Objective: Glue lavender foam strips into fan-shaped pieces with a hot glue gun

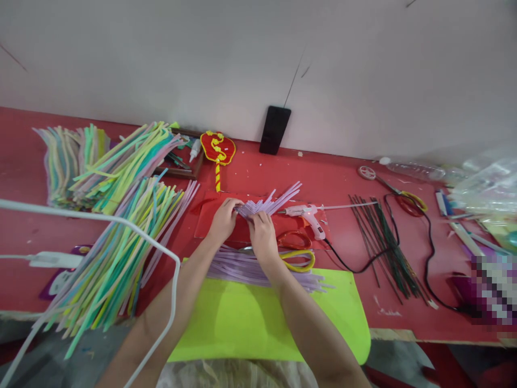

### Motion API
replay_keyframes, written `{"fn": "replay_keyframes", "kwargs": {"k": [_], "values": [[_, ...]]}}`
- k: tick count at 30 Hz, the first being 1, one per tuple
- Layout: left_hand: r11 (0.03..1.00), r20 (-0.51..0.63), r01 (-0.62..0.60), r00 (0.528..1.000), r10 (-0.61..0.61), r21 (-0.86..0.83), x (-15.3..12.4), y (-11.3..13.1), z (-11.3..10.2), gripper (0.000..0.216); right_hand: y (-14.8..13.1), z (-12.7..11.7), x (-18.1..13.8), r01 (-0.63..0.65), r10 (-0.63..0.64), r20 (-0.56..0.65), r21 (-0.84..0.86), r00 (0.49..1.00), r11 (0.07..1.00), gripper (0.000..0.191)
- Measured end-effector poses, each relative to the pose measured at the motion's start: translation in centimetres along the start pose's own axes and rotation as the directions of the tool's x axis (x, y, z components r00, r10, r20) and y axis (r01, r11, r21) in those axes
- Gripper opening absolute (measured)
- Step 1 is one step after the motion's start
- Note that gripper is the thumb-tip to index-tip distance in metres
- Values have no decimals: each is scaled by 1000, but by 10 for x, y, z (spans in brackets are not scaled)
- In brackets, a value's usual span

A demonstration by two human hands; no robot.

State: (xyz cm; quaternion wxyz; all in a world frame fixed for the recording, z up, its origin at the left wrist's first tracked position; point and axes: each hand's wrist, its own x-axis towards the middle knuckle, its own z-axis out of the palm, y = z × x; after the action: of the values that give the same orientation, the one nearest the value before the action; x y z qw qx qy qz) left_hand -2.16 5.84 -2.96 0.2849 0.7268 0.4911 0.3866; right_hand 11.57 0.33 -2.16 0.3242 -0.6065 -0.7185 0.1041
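My left hand (pixel 225 219) pinches the left end of a bundle of lilac pipe cleaners (pixel 278 199), which look woven together near my fingers. My right hand (pixel 262 231) is closed on the lower side of the same bundle, its loose ends fanning up to the right. Below my hands, more lilac pipe cleaners (pixel 238 268) lie across a yellow-green mat (pixel 242 318). Scissors with red and yellow handles (pixel 301 261) rest on them, partly behind my right wrist. Just right of my hands lies a pink glue gun (pixel 309 215) with a glue stick in its back.
Pastel pipe cleaners (pixel 117 253) are heaped at left, near a white cable (pixel 153 242). A black phone (pixel 275 129) leans on the wall beside a red and yellow fan-shaped piece (pixel 218 148). At right lie dark green stems (pixel 390 248), another pair of scissors (pixel 404 199) and a black cord (pixel 430 253).
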Motion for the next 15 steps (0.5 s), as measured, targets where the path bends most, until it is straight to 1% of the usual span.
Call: {"fn": "replay_keyframes", "kwargs": {"k": [15], "values": [[1000, -21, 12, 1000, -13, -19, 0, -3, 2, 38, -2, -1, -1, -20, 20, -7, -4, 1000, 1000, 25]]}}
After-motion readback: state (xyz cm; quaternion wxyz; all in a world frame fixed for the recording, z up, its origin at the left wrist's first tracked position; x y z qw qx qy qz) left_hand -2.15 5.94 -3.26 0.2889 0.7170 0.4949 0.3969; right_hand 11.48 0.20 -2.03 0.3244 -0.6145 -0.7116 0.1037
